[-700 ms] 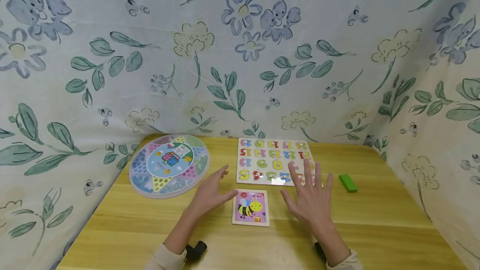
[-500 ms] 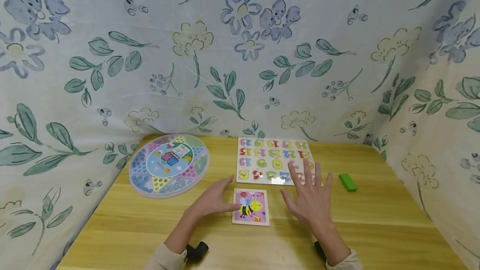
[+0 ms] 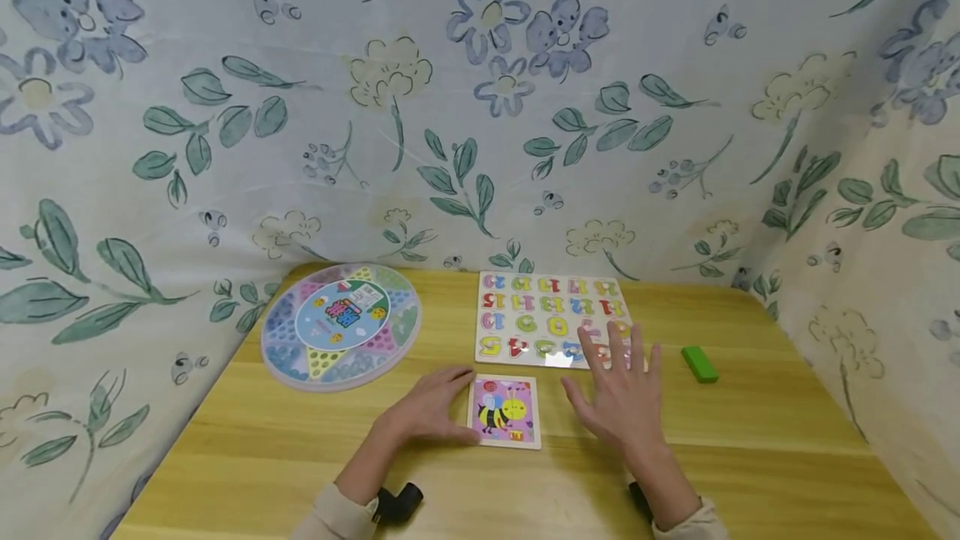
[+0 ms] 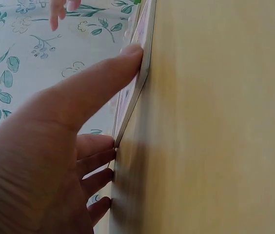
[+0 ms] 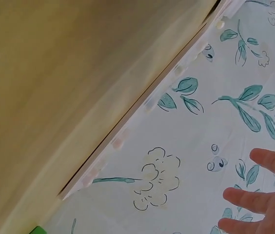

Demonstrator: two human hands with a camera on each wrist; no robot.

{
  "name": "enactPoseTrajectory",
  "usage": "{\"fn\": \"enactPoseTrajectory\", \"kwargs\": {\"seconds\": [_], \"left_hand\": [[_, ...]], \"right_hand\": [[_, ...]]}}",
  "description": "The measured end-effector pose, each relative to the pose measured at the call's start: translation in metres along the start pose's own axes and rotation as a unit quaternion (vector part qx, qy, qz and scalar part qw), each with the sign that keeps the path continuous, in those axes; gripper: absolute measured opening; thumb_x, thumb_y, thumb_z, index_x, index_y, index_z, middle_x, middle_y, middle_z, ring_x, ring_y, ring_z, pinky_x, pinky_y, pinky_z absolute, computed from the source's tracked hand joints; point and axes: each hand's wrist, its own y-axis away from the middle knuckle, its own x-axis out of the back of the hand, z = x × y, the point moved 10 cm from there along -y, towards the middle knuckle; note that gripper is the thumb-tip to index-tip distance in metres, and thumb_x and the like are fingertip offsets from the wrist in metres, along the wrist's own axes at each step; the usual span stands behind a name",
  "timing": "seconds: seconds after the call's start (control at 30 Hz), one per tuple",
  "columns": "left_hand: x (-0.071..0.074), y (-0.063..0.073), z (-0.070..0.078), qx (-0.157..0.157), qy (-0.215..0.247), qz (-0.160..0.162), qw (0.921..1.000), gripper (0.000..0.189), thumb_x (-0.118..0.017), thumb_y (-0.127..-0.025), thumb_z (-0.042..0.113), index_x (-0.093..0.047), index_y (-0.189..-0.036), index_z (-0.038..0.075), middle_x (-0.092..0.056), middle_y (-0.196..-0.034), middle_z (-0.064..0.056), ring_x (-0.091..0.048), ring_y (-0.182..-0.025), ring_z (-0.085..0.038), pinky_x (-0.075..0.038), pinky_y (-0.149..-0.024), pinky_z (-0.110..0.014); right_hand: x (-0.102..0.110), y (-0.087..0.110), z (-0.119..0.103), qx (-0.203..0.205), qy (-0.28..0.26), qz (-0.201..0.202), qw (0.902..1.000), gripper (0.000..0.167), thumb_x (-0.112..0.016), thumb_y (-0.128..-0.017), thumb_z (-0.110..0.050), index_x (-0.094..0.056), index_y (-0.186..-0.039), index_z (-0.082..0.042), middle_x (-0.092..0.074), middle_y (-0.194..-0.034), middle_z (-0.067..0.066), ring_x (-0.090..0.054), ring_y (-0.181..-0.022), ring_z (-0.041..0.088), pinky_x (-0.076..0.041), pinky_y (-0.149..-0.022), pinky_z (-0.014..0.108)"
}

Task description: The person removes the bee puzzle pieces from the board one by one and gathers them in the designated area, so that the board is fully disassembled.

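Note:
A small square bee puzzle [image 3: 519, 412] with a pink picture and pale wooden rim lies flat on the table. My left hand [image 3: 422, 408] holds it by its left side. The thumb [image 4: 120, 66] is on the near left corner, and the index finger is at the far left corner. The other left fingers lie beside it. To the right, my right hand [image 3: 617, 398] hovers palm down with fingers spread, touching nothing. Its fingertips cover part of the number puzzle board [image 3: 557, 357] in the head view.
A round Chinese checkers board [image 3: 341, 327] under a clear cover lies at the back left. A green block [image 3: 699, 364] is at the right. The wooden table [image 3: 787, 440] backs onto a flowered cloth [image 3: 450, 148], which also hangs at both sides.
My left hand has come down and its thumb and fingers have closed in on the left corners of the bee puzzle. The right hand has hardly moved. The head view has shifted slightly.

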Motion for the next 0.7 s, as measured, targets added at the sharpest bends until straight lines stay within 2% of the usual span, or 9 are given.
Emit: {"fn": "enactPoseTrajectory", "kwargs": {"seconds": [0.23, 0.5, 0.6, 0.7], "left_hand": [[-0.001, 0.003, 0.002, -0.002, 0.001, -0.004, 1.0, 0.104, -0.071, -0.074, 0.066, -0.033, -0.152, 0.009, -0.029, -0.16, -0.008, -0.027, -0.148, -0.029, -0.026, -0.119, -0.051], [0.001, 0.003, 0.004, -0.001, 0.006, 0.004, 1.0, 0.104, -0.071, -0.074, 0.066, -0.034, -0.152, 0.008, -0.031, -0.158, -0.009, -0.03, -0.146, -0.029, -0.029, -0.118, -0.048], [-0.001, 0.002, 0.004, 0.001, 0.011, -0.001, 0.9999, 0.105, -0.07, -0.073, 0.068, -0.034, -0.152, 0.008, -0.031, -0.159, -0.009, -0.03, -0.146, -0.029, -0.03, -0.118, -0.047], [-0.002, 0.001, 0.003, 0.003, 0.009, -0.006, 0.9999, 0.107, -0.069, -0.073, 0.071, -0.033, -0.153, 0.009, -0.03, -0.159, -0.009, -0.031, -0.146, -0.029, -0.031, -0.117, -0.047]], "right_hand": [[-0.005, -0.006, -0.014, 0.012, -0.015, -0.008, 0.9998, 0.072, -0.062, -0.081, -0.059, -0.052, -0.139, -0.018, -0.046, -0.141, 0.018, -0.036, -0.132, 0.044, -0.025, -0.111, 0.063], [-0.011, -0.018, -0.041, 0.01, -0.054, -0.057, 0.9969, 0.068, -0.061, -0.084, -0.059, -0.055, -0.135, -0.014, -0.056, -0.129, 0.016, -0.047, -0.12, 0.041, -0.039, -0.099, 0.061], [-0.017, -0.022, -0.055, 0.022, -0.087, -0.084, 0.9925, 0.064, -0.063, -0.085, -0.055, -0.057, -0.134, -0.013, -0.059, -0.127, 0.016, -0.051, -0.118, 0.039, -0.043, -0.099, 0.057], [-0.03, -0.024, -0.068, 0.037, -0.135, -0.137, 0.9807, 0.061, -0.065, -0.087, -0.048, -0.058, -0.134, -0.011, -0.058, -0.131, 0.016, -0.052, -0.122, 0.037, -0.045, -0.101, 0.054]]}}
